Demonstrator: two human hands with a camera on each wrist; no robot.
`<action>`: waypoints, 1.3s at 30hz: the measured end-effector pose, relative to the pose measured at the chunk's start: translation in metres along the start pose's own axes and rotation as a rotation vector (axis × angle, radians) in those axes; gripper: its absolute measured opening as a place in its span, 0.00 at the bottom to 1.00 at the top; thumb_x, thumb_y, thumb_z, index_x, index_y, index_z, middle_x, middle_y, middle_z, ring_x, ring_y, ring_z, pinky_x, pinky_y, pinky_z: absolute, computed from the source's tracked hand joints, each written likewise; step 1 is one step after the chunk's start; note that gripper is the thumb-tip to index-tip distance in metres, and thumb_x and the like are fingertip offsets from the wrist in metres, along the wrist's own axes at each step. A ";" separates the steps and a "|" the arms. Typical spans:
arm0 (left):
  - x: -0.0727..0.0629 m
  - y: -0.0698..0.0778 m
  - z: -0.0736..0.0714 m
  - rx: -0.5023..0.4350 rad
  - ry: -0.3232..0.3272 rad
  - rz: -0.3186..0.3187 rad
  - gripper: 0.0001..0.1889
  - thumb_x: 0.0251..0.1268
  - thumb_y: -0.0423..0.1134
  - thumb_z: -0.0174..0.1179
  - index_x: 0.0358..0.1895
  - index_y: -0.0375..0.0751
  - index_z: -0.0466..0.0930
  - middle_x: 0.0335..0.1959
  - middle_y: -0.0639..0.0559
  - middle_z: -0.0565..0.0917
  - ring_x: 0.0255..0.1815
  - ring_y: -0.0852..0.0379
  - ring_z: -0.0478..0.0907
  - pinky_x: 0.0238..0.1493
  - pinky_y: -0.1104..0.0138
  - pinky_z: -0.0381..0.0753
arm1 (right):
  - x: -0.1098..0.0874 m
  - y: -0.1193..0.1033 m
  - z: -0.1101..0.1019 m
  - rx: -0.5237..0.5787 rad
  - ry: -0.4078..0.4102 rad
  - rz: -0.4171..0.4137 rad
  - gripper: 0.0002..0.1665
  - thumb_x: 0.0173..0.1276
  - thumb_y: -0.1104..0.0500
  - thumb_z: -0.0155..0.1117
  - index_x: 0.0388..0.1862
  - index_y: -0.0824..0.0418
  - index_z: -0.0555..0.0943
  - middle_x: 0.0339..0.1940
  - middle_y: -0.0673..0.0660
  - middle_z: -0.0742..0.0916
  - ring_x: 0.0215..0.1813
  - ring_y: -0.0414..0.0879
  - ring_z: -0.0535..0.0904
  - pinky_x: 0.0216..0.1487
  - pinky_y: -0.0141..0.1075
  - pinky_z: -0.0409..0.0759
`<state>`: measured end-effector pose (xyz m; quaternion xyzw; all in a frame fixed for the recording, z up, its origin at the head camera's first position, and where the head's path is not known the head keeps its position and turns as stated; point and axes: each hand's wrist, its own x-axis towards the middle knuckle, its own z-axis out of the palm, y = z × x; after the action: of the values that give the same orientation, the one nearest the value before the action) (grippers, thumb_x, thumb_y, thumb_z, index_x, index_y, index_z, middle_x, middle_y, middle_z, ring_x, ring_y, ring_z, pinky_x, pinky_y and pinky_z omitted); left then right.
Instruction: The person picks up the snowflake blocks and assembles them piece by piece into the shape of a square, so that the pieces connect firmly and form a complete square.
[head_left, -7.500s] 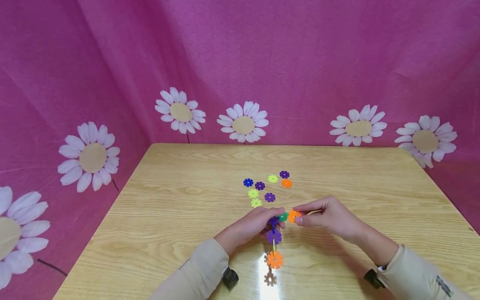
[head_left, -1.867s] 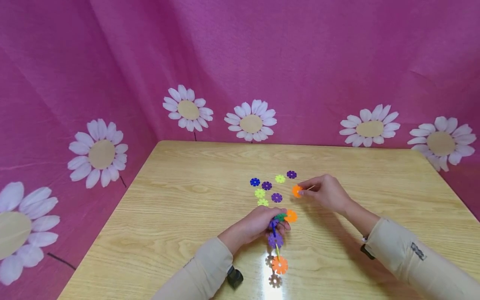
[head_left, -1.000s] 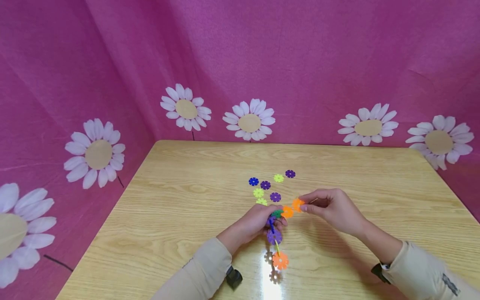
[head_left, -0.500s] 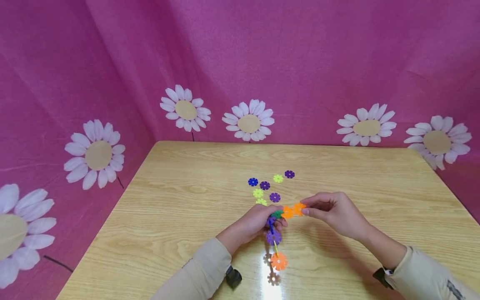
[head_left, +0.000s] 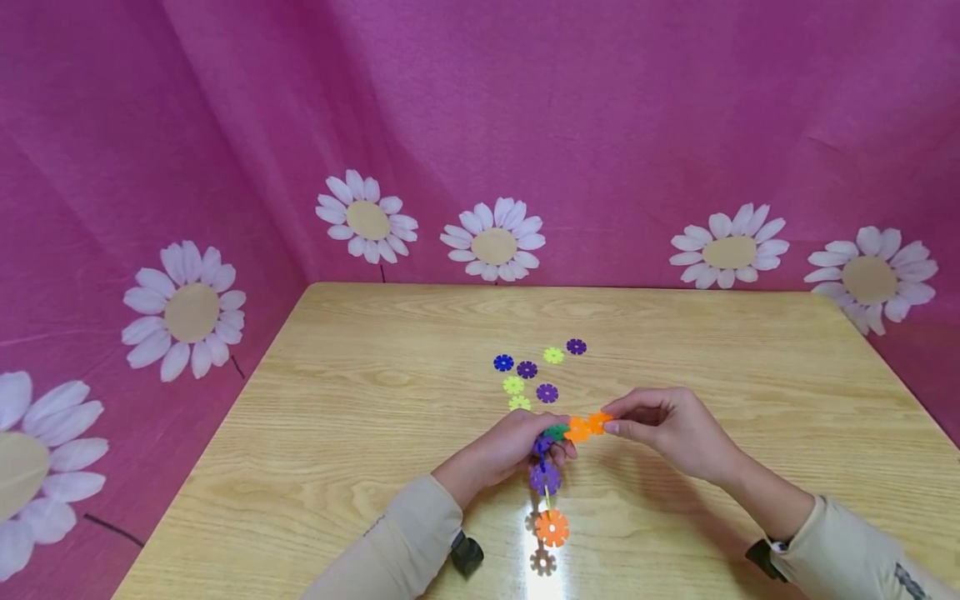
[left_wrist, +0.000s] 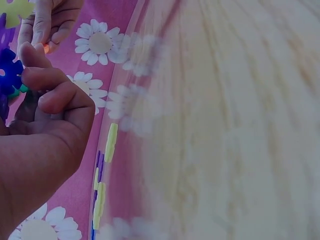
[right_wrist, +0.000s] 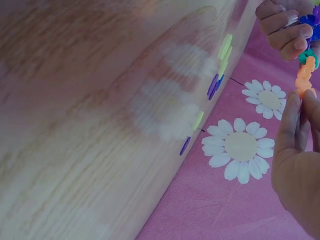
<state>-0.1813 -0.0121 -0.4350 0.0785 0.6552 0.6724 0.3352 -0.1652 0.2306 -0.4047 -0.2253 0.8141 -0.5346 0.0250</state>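
Observation:
My left hand (head_left: 504,450) grips a chain of flower-shaped interlocking discs by the green disc (head_left: 556,432) and its neighbours. From there the chain hangs toward me: a purple disc (head_left: 545,478), a yellow disc (head_left: 547,500) seen edge-on and an orange disc (head_left: 552,528) at its end. A blue disc (left_wrist: 9,72) shows near my palm in the left wrist view. To the right of the green disc is another orange disc (head_left: 577,429). My right hand (head_left: 678,433) pinches a further orange disc (head_left: 597,422) against it; how deep their slots mesh I cannot tell.
Loose discs lie on the wooden table (head_left: 375,367) beyond my hands: a blue disc (head_left: 503,362), several purple and yellow ones, such as the purple disc (head_left: 576,347) and yellow disc (head_left: 553,356). A pink flowered cloth (head_left: 600,125) borders the table's back and left.
Earlier my right hand was at the first orange disc beside the green one. It then picked up another orange disc from the table and brought it back against the first. My left hand stayed put.

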 end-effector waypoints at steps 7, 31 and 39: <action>0.000 0.000 -0.001 -0.004 -0.017 0.004 0.26 0.74 0.49 0.52 0.43 0.21 0.83 0.25 0.52 0.85 0.24 0.63 0.79 0.30 0.74 0.78 | -0.001 0.001 0.002 0.009 0.009 -0.005 0.09 0.61 0.67 0.72 0.42 0.63 0.87 0.38 0.60 0.90 0.39 0.39 0.88 0.40 0.34 0.87; -0.001 0.002 -0.002 0.007 -0.036 0.023 0.25 0.74 0.45 0.51 0.46 0.19 0.81 0.25 0.52 0.84 0.22 0.64 0.74 0.26 0.76 0.72 | -0.002 0.003 0.010 0.005 -0.004 0.010 0.08 0.61 0.65 0.73 0.40 0.63 0.87 0.37 0.59 0.90 0.36 0.40 0.88 0.38 0.39 0.88; 0.000 0.001 -0.005 0.011 -0.051 0.049 0.22 0.75 0.42 0.51 0.44 0.20 0.82 0.22 0.53 0.83 0.18 0.64 0.70 0.24 0.76 0.70 | 0.000 0.003 0.013 0.013 -0.025 -0.005 0.07 0.61 0.65 0.73 0.39 0.62 0.87 0.35 0.58 0.91 0.35 0.43 0.88 0.38 0.40 0.88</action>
<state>-0.1847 -0.0157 -0.4343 0.1133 0.6480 0.6747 0.3347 -0.1624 0.2209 -0.4132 -0.2339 0.8097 -0.5370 0.0354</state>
